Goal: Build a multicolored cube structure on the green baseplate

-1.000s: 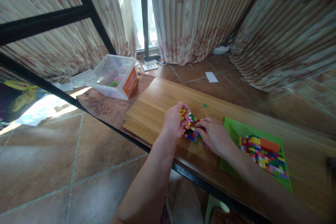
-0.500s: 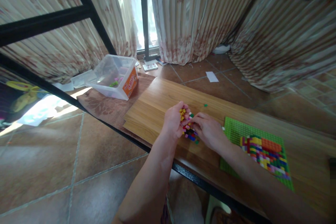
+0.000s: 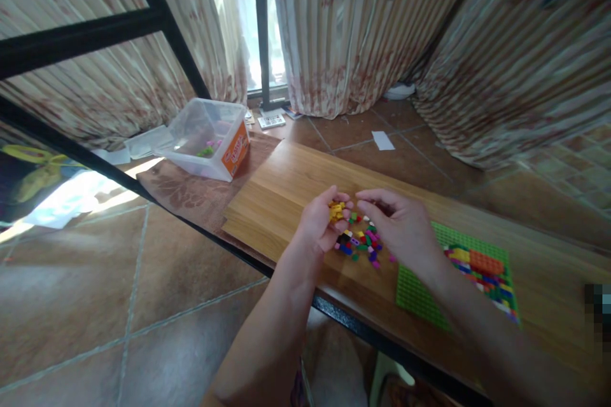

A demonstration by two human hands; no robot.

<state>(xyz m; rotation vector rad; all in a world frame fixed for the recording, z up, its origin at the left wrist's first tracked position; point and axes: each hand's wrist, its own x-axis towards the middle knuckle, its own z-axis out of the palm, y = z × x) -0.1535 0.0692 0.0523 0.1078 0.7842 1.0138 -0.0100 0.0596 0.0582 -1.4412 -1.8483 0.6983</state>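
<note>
Cupped palm up, my left hand (image 3: 321, 219) holds several small yellow toy bricks (image 3: 337, 211) with its fingers curled around them. Just to its right, my right hand (image 3: 403, 222) is raised above the table, thumb and forefinger drawn together; whatever may be between them is too small to make out. Below and between both hands lies a loose pile of small bricks (image 3: 367, 240) in pink, green, blue, red, black and white. Partly behind my right forearm is a green baseplate (image 3: 415, 289), bearing many colourful bricks and an orange brick (image 3: 485, 263).
The wooden tabletop (image 3: 277, 184) has a dark front edge. At its left end, a clear plastic box (image 3: 191, 162) with an orange label stands on a brown cloth (image 3: 191, 206), a few pink and green pieces inside. Black metal bars (image 3: 81, 32) cross the left side.
My right hand has moved up and right, away from my left palm, uncovering more of the brick pile. My left hand stays nearly in place with the yellow bricks.
</note>
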